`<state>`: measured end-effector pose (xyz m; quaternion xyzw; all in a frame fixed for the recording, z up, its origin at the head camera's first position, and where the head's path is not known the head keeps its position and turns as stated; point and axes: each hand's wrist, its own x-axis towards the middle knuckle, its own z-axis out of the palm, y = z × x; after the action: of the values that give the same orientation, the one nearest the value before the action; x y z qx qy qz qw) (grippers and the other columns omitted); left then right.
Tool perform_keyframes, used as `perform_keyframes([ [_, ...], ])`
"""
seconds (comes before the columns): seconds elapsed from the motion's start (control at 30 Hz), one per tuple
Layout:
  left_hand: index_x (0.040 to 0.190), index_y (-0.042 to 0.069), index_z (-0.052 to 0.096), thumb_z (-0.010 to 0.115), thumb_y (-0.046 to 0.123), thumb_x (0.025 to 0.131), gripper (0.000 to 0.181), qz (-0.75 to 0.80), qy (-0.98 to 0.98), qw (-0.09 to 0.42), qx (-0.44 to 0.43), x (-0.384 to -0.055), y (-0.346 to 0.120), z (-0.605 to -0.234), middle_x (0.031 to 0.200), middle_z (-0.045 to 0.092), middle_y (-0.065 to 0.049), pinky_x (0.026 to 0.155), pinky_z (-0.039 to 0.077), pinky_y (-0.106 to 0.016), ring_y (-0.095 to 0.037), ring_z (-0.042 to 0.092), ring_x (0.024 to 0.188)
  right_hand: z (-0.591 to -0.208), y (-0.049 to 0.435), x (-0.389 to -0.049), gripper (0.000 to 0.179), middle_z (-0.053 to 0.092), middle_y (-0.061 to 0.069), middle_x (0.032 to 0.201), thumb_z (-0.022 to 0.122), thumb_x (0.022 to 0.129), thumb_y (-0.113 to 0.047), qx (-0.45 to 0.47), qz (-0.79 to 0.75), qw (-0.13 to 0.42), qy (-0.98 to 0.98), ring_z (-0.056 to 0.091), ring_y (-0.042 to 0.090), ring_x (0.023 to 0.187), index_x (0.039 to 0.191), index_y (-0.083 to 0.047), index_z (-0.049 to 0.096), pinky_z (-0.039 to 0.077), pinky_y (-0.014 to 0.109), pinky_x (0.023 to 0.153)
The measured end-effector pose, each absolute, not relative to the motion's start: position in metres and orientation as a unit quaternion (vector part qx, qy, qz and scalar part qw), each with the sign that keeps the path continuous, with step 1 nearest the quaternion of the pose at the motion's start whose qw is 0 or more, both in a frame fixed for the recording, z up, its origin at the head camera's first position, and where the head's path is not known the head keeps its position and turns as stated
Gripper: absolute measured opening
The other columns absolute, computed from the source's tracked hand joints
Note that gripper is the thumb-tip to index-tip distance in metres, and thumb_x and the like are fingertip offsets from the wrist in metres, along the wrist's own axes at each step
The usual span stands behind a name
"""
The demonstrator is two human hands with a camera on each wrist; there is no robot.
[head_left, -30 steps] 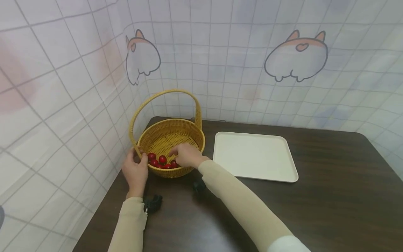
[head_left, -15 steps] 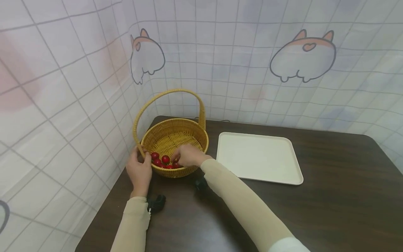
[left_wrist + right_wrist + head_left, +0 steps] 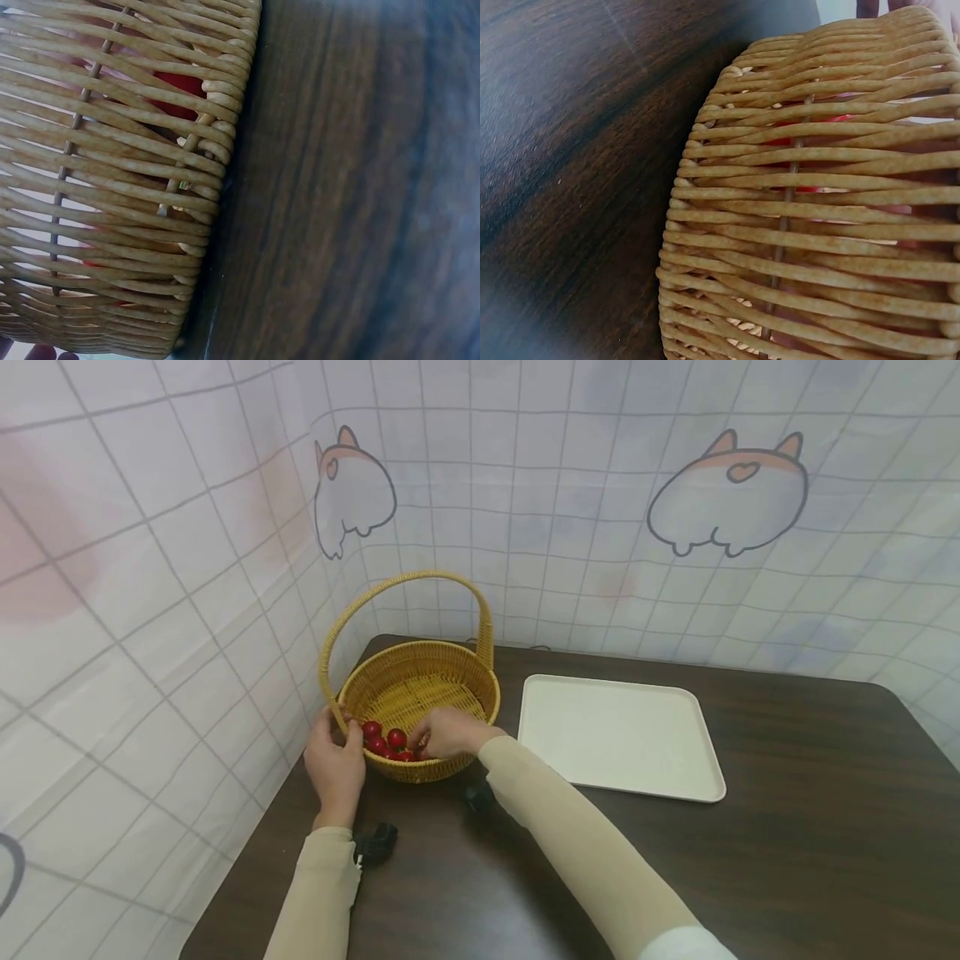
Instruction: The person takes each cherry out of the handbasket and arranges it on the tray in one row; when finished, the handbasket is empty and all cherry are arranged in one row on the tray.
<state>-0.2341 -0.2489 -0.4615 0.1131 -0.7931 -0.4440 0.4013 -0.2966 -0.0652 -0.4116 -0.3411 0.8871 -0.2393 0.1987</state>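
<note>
A round yellow wicker basket (image 3: 420, 772) with a tall arched handle stands at the table's back left. My left hand (image 3: 335, 772) grips its rim at the foot of the handle, on the left. Several small, glossy red round fruits (image 3: 397, 738) lie inside along the front wall. Into the basket reaches my right hand (image 3: 447, 732), its fingers bent down around one red fruit at the front, which they mostly hide. Both wrist views show the basket's woven side (image 3: 112, 165) close up, with bits of red (image 3: 806, 135) behind the weave.
To the right of the basket lies a white rectangular tray (image 3: 622, 735) on the dark wooden table (image 3: 810, 827). A patterned cloth wall (image 3: 525, 527) closes off the back and left. Black wrist devices (image 3: 375, 843) sit at both wrists.
The view has shifted slightly, so everything sits a little further right. My right fingers have lowered over the front red fruit, hiding more of it. The left hand keeps its grip.
</note>
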Motion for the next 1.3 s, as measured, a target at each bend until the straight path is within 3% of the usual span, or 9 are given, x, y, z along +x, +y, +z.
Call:
perform_keyframes([
  [0.17, 0.115, 0.002, 0.065, 0.066, 0.006, 0.089, 0.026, -0.446, -0.793, 0.399, 0.113, -0.235, -0.247, -0.464, 0.103, 0.069, -0.012, 0.076, 0.044, -0.038, -0.025, 0.062, 0.096, -0.414, -0.064, -0.297, 0.021, 0.069, -0.005, 0.104, 0.068, 0.09, -0.017, -0.336, -0.219, 0.204, 0.893, 0.061, 0.012, 0.098, 0.11, -0.017, 0.073, 0.049, 0.031, 0.089],
  [0.33, 0.114, 0.002, 0.066, 0.066, 0.006, 0.089, 0.025, -0.445, -0.794, 0.397, 0.113, -0.235, -0.246, -0.463, 0.102, 0.069, -0.012, 0.077, 0.044, -0.04, -0.026, 0.062, 0.096, -0.415, -0.062, -0.298, 0.019, 0.066, -0.003, 0.1, 0.068, 0.09, -0.016, -0.334, -0.228, 0.186, 0.895, 0.059, 0.013, 0.09, 0.109, -0.015, 0.07, 0.049, 0.029, 0.082],
  [0.57, 0.115, 0.002, 0.065, 0.064, 0.006, 0.09, 0.024, -0.447, -0.799, 0.387, 0.115, -0.235, -0.246, -0.465, 0.103, 0.069, -0.01, 0.076, 0.044, -0.037, -0.024, 0.062, 0.096, -0.419, -0.052, -0.292, 0.033, 0.064, -0.001, 0.111, 0.069, 0.089, -0.017, -0.343, -0.322, 0.099, 0.877, 0.058, 0.013, 0.097, 0.121, -0.012, 0.065, 0.049, 0.029, 0.085],
  [0.7, 0.115, 0.003, 0.065, 0.064, 0.006, 0.091, 0.024, -0.45, -0.797, 0.385, 0.118, -0.235, -0.247, -0.466, 0.103, 0.069, -0.01, 0.077, 0.044, -0.035, -0.022, 0.062, 0.096, -0.421, -0.041, -0.286, 0.031, 0.064, -0.003, 0.114, 0.069, 0.091, -0.019, -0.329, -0.41, 0.042, 0.85, 0.061, 0.013, 0.1, 0.122, -0.017, 0.067, 0.05, 0.03, 0.087],
  [0.9, 0.115, 0.003, 0.066, 0.064, 0.007, 0.091, 0.024, -0.453, -0.794, 0.389, 0.114, -0.235, -0.248, -0.466, 0.103, 0.07, -0.009, 0.078, 0.044, -0.034, -0.022, 0.062, 0.096, -0.421, -0.018, -0.278, 0.029, 0.066, -0.008, 0.114, 0.069, 0.092, -0.021, -0.284, -0.528, 0.019, 0.8, 0.064, 0.013, 0.1, 0.121, -0.021, 0.07, 0.053, 0.03, 0.083],
  [1.13, 0.116, 0.002, 0.065, 0.064, 0.006, 0.091, 0.025, -0.465, -0.786, 0.394, 0.108, -0.235, -0.248, -0.463, 0.103, 0.069, -0.01, 0.085, 0.045, -0.041, -0.023, 0.062, 0.101, -0.421, 0.017, -0.274, 0.038, 0.063, 0.007, 0.117, 0.07, 0.09, -0.011, -0.218, -0.637, -0.019, 0.739, 0.065, 0.021, 0.091, 0.128, -0.01, 0.062, 0.054, 0.028, 0.076],
  [1.3, 0.116, 0.002, 0.065, 0.064, 0.007, 0.091, 0.025, -0.465, -0.784, 0.397, 0.105, -0.235, -0.247, -0.463, 0.103, 0.069, -0.01, 0.085, 0.045, -0.042, -0.023, 0.062, 0.1, -0.428, 0.043, -0.28, 0.04, 0.06, 0.014, 0.118, 0.067, 0.091, -0.005, -0.162, -0.675, -0.025, 0.719, 0.067, 0.02, 0.086, 0.13, -0.004, 0.058, 0.056, 0.035, 0.079],
])
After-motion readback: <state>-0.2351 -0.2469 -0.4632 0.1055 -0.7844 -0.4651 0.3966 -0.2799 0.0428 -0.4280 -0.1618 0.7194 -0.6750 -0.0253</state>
